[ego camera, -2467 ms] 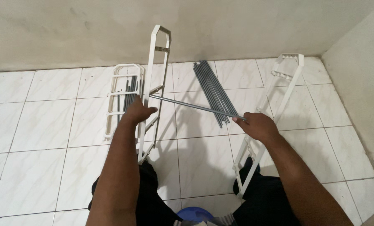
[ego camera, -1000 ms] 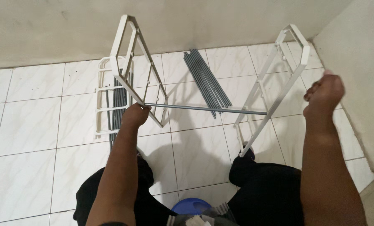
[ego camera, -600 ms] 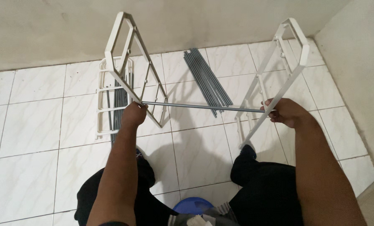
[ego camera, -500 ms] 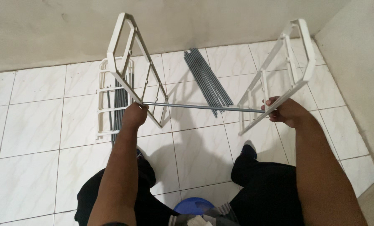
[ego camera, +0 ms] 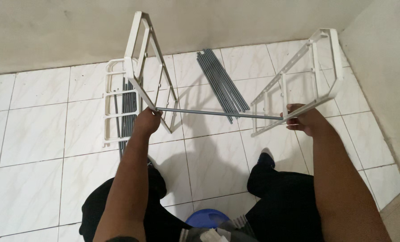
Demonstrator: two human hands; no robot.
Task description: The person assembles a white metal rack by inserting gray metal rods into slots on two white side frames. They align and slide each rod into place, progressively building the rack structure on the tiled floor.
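Tilted further, right frame (ego camera: 298, 80) hides right hand (ego camera: 305, 122) fingers clamping it; left hand (ego camera: 147, 122) grips rod (ego camera: 218, 113).

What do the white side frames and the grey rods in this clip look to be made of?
White side frames: likely moulded plastic, matte white, judging by thick flat-sided bars with rounded corners; painted metal cannot be ruled out. Grey rod spanning between the left hand and right hand: probably metal tube, thin, straight, with a dull grey sheen. The bundle of rods on the tiled floor looks the same.
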